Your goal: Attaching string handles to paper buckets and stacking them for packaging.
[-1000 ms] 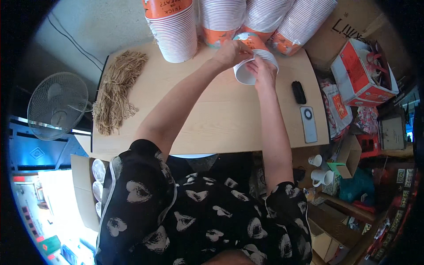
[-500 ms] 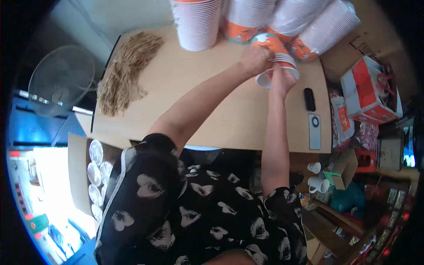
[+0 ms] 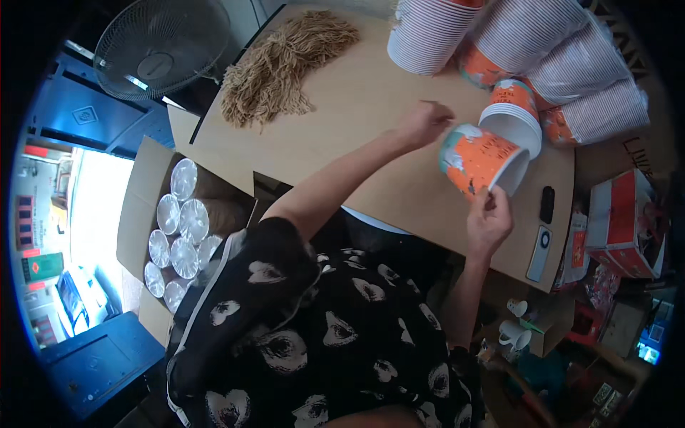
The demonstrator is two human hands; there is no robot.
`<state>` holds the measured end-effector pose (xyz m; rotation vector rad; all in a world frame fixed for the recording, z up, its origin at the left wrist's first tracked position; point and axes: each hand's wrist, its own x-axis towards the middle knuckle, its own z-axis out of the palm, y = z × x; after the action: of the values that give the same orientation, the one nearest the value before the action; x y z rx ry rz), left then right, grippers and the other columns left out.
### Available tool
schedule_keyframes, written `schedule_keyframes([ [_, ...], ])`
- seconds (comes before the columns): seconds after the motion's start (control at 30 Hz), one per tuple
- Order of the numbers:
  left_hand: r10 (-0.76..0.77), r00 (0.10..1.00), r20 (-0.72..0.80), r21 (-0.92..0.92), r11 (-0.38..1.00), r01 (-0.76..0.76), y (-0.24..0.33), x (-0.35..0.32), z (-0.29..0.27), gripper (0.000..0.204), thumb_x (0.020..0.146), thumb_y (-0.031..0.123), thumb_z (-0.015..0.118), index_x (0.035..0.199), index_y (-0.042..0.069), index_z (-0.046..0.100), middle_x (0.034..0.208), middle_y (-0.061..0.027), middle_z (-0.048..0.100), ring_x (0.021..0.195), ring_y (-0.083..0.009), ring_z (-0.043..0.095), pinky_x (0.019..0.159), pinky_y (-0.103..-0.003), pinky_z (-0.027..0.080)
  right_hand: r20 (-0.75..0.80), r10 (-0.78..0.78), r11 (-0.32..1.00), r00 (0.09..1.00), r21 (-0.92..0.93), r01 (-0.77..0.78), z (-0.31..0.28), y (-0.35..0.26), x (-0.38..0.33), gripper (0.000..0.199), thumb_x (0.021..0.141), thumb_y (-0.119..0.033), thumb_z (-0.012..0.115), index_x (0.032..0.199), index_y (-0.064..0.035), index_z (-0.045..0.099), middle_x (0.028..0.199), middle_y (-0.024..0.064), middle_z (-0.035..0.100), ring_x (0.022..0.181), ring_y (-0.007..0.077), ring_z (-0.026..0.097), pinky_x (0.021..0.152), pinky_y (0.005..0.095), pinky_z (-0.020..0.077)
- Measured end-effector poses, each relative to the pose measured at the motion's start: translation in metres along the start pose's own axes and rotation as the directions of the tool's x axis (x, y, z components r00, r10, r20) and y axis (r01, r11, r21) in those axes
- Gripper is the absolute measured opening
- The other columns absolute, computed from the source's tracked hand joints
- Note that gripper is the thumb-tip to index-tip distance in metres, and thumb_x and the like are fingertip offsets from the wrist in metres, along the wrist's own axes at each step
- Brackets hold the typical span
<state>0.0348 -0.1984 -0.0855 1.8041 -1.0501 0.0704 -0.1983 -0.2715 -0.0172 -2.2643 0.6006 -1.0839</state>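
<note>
An orange paper bucket (image 3: 479, 161) with a green and white pattern is tilted above the table, its open mouth facing lower right. My right hand (image 3: 491, 222) pinches it at the rim, thumb and fingers gripping the edge. My left hand (image 3: 429, 123) hovers to the upper left of this bucket, palm down and apart from it, with loosely stretched fingers and nothing visible in them. Behind the held bucket, a short nested stack of the same buckets (image 3: 515, 114) lies on its side, white rims toward me.
Tall stacks of nested buckets (image 3: 528, 32) line the table's far right. A bundle of beige cords (image 3: 285, 68) lies far left. A phone-like device (image 3: 539, 253) and a black object (image 3: 547, 205) sit near the right edge. A carton of plastic-wrapped stacks (image 3: 182, 235) stands left.
One bucket has come off the short stack and moved toward me in my right hand. My left hand has left the stack. The view has shifted, with the table now further right.
</note>
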Motion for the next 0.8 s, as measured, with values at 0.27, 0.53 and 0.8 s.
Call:
schedule_keyframes([
  [0.27, -0.277, 0.844, -0.46, 0.248, 0.872, 0.422, -0.095, -0.106, -0.154, 0.016, 0.083, 0.014, 0.075, 0.096, 0.005, 0.076, 0.087, -0.0139, 0.072, 0.076, -0.023, 0.072, 0.071, -0.034, 0.058, 0.229, -0.481, 0.847, 0.846, -0.128, 0.516, 0.075, -0.073, 0.004, 0.014, 0.078, -0.006, 0.072, 0.079, -0.0087, 0.058, 0.075, 0.0057, 0.063, 0.073, 0.0257, 0.062, 0.065, 0.0405, 0.0458],
  [0.53, -0.244, 0.799, -0.55, 0.487, 0.683, 0.544, -0.131, -0.128, -0.171, 0.024, 0.078, 0.025, 0.079, 0.087, 0.005, 0.068, 0.082, -0.0135, 0.069, 0.077, -0.0298, 0.067, 0.069, -0.04, 0.054, 0.367, -0.471, 0.805, 0.802, -0.194, 0.561, 0.122, -0.099, -0.009, 0.014, 0.081, -0.013, 0.075, 0.079, -0.0087, 0.062, 0.077, 0.0057, 0.065, 0.073, 0.0246, 0.061, 0.066, 0.0398, 0.0459],
  [0.8, -0.373, 0.752, -0.544, 0.385, 0.685, 0.618, -0.125, -0.131, -0.173, 0.016, 0.086, 0.02, 0.066, 0.086, 0.004, 0.067, 0.089, -0.0179, 0.065, 0.088, -0.0369, 0.066, 0.077, -0.047, 0.054, 0.168, -0.494, 0.862, 0.853, -0.035, 0.506, 0.085, -0.123, -0.024, 0.016, 0.082, -0.006, 0.075, 0.094, -0.0073, 0.065, 0.095, 0.0059, 0.066, 0.083, 0.0259, 0.062, 0.072, 0.0388, 0.0466],
])
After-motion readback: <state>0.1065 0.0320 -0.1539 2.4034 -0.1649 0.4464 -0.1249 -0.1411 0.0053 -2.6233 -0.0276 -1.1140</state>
